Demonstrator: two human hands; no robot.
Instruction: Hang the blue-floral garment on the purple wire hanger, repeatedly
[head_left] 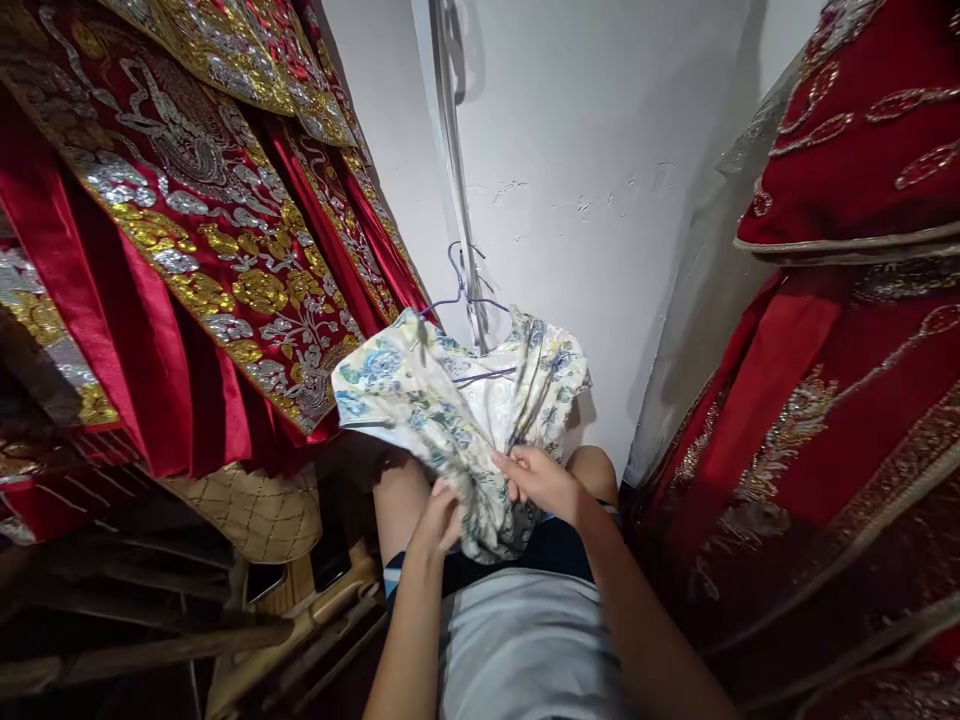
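A white blouse with a blue and green flower print (pixel 382 375) hangs on a thin purple hanger (pixel 459 292), in the middle of the head view. Its neckline is wide and the lower part is bunched over my lap. My left hand (pixel 441 515) is closed on the left side of the bunched cloth. Higher up on the right, my right hand (pixel 536 478) pinches the blouse front near the bottom of the neckline. The fingertips of both hands are partly hidden by cloth.
A metal pole (pixel 448 130) stands against the white wall (pixel 600 100) behind the hanger. Red embroidered garments (pixel 262 290) hang close on the left, above a wooden frame (pixel 300 600). More red beaded garments (pixel 810 330) crowd the right side.
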